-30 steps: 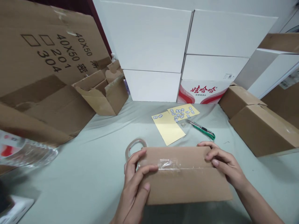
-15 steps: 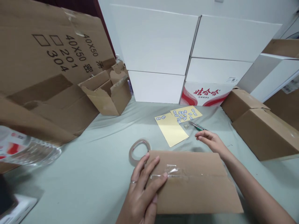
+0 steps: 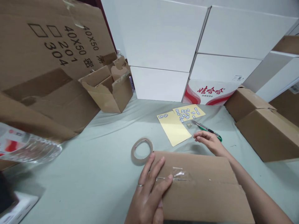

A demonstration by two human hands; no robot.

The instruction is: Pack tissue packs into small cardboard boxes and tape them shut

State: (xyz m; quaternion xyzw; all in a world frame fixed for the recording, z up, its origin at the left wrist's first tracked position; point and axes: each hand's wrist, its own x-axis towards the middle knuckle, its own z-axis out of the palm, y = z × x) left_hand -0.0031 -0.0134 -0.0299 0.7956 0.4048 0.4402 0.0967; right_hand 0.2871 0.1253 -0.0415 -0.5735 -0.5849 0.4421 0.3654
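Note:
A brown cardboard box [image 3: 198,193] lies before me, clear tape [image 3: 178,174] stuck across its top seam. My left hand [image 3: 150,189] grips its left end, with the thumb on top and the fingers over the side. Beyond the far edge, my right hand [image 3: 206,140] hovers with loosely bent fingers and nothing visible in them. Just behind it lies a utility knife [image 3: 206,128] with a silver blade end and a black and green handle. A roll of tape [image 3: 133,154] rests by the box's far left corner.
Two yellow sheets [image 3: 174,132] with small printed labels lie past the box, near a small crumpled bit [image 3: 189,125]. White cartons [image 3: 161,84] line the back. An open cardboard box [image 3: 109,96] and a water bottle [image 3: 35,149] are at left, brown boxes [image 3: 266,133] at right.
My right hand has drawn slightly left, away from the utility knife, whose handle now shows more. The view has shifted a little; my left hand stays on the box.

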